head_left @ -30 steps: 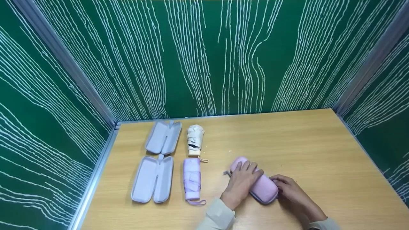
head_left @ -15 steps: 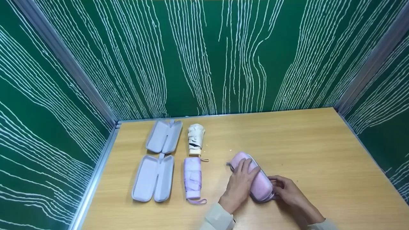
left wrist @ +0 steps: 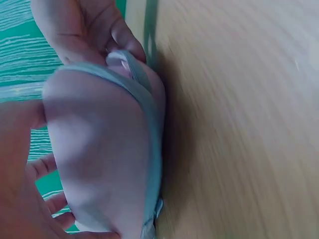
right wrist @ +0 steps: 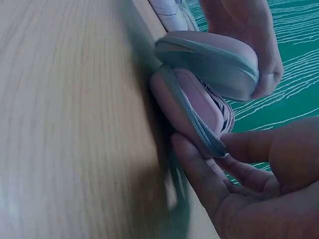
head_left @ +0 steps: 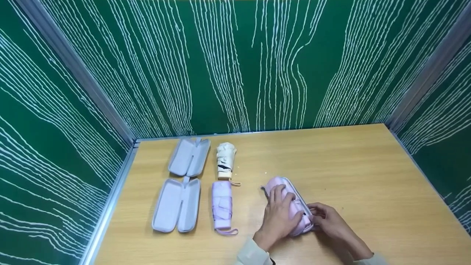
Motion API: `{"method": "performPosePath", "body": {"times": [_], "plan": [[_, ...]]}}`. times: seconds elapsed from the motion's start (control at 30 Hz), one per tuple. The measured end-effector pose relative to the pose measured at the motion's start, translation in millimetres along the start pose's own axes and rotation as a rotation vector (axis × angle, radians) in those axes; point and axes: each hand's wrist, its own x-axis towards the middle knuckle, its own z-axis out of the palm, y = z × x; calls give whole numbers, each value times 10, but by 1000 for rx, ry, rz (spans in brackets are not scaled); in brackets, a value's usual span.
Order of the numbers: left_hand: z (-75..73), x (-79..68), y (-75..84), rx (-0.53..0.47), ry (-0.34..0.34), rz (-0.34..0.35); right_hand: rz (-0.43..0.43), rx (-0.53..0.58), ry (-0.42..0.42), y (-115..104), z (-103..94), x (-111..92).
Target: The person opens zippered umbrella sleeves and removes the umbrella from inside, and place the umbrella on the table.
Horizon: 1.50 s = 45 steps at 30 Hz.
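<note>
A pink zip case (head_left: 274, 182) with a grey edge stands partly open between both hands. My left hand (head_left: 278, 217) grips its raised upper shell (right wrist: 214, 59), fingers spread over the top and thumb at the near side. My right hand (head_left: 333, 221) pinches the zipped rim of the lower shell (right wrist: 172, 94) between thumb and fingers at the right end. Inside lies a pink bundle (head_left: 294, 208) resembling a folded umbrella, partly hidden by the left hand. In the left wrist view, the pink outer shell (left wrist: 99, 144) fills the space beside the fingers.
Left of the hands lie a purple folded umbrella (head_left: 222, 204) and a cream folded umbrella (head_left: 225, 158), each with a wrist loop. Farther left, two pale grey cases (head_left: 167, 206) (head_left: 183, 156) lie spread open. Green walls with white lines enclose the wooden table (head_left: 353, 158).
The pink case went from closed to partly open, its upper shell tipping up toward the left and showing the pink bundle inside. My right hand stayed at the case's right end.
</note>
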Motion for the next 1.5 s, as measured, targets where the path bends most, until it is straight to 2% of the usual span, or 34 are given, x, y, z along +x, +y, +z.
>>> {"method": "performPosePath", "body": {"times": [0.17,0.37,0.57,0.7,0.83,1.07,1.2,1.5], "plan": [[-20,-35,52,-66,-6,-67,4,-3,19,-26,21,-21],[-49,-62,56,-181,57,-187,-3,-10,27,-18,37,-22],[-83,-83,8,-356,116,-323,-22,-7,30,18,47,-23],[-96,-121,-35,-478,157,-379,-10,-13,45,26,50,-23],[-114,-161,-77,-565,177,-416,-4,-14,48,31,50,-24],[-162,-180,-152,-712,150,-496,-17,19,33,23,53,-28],[-184,-183,-204,-777,149,-524,-20,-3,46,7,56,-16],[-198,-176,-320,-849,162,-530,-29,-103,107,-46,60,46]]}}
